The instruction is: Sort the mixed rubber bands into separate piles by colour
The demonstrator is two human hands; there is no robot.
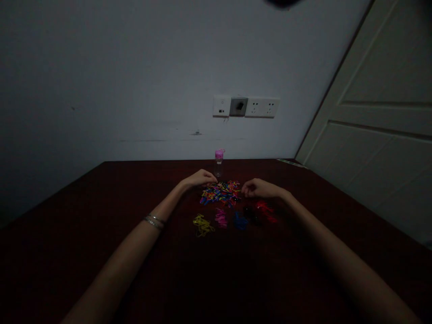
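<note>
A mixed pile of small coloured rubber bands lies on the dark red table. My left hand is at the pile's far left edge, fingertips pressed together over it; anything between them is too small to make out. At the right edge is my right hand, its fingers curled in, and what they may hold is hidden. Nearer to me, bands lie in separate groups by colour: yellow bands, pink bands, blue bands, black bands and red bands.
Behind the pile stands a clear bottle with a pink cap. The table meets a pale wall bearing socket plates. A panelled white door is at the right. The light is dim.
</note>
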